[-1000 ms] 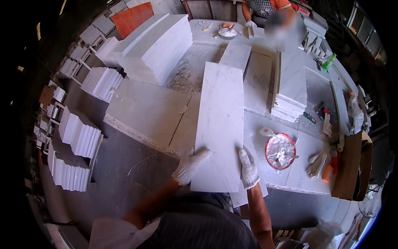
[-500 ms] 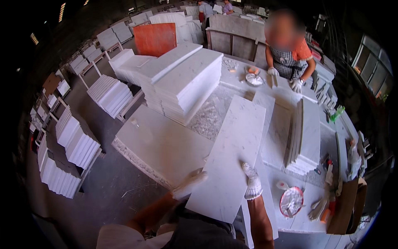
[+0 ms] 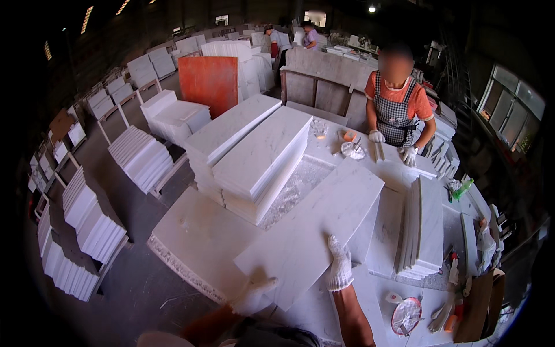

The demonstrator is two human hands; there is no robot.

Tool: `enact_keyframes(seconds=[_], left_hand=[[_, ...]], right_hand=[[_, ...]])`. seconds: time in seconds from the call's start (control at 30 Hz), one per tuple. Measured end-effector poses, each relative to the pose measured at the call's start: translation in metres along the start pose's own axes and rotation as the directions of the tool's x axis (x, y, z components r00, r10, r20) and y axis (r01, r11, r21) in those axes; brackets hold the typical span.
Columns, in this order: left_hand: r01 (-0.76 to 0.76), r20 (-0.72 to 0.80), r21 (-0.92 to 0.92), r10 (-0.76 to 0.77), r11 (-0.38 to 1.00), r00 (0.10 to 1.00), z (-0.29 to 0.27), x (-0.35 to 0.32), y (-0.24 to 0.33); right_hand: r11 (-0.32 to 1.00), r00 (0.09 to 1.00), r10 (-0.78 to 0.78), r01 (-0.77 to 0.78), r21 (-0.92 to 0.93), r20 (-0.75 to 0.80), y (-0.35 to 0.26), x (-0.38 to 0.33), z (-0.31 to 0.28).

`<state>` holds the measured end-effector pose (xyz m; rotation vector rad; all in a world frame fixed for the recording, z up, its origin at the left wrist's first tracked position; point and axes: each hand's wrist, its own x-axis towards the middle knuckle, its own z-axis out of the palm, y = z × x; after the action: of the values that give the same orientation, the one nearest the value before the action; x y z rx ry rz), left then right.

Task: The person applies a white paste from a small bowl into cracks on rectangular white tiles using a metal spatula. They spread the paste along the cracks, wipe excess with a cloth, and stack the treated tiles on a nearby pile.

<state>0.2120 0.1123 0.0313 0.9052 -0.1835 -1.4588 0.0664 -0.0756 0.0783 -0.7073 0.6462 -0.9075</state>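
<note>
A long white marble slab [image 3: 309, 234] with faint grey veins lies slantwise in front of me, its far end toward the right. My left hand [image 3: 254, 296], in a white glove, holds the slab's near left edge; its thumb shows on the edge, the other fingers do not show clearly. My right hand [image 3: 340, 267], also gloved, grips the near right edge with the thumb on top and the fingers hidden beneath. Just beyond the slab stands a tall stack of similar slabs [image 3: 263, 150]. Under its right side lie more pale slabs.
Right of the slab, several slabs stand on edge [image 3: 425, 225]. A red-rimmed bowl of white paste [image 3: 407, 315] sits near right beside a cardboard piece [image 3: 477, 306]. Across the table, a co-worker in a checked apron [image 3: 396, 107] has gloved hands on stone strips. Slab racks [image 3: 141, 156] stand left.
The slab has turned clockwise, its far end swinging right and its near end left. Both hands have stayed on it. My view has tilted up, showing more of the hall.
</note>
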Motion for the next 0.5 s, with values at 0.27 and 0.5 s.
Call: enact_keyframes(seconds=[0.27, 0.5], left_hand=[[-0.265, 0.088, -0.151, 0.28, 0.952, 0.956, -0.02, 0.025, 0.052], [-0.547, 0.106, -0.088, 0.554, 0.833, 0.826, -0.041, 0.056, 0.113]], right_hand=[[0.995, 0.971, 0.039, -0.017, -0.096, 0.236, -0.028, 0.056, 0.043], [0.894, 0.942, 0.156, -0.007, -0.448, 0.296, -0.031, 0.029, 0.01]])
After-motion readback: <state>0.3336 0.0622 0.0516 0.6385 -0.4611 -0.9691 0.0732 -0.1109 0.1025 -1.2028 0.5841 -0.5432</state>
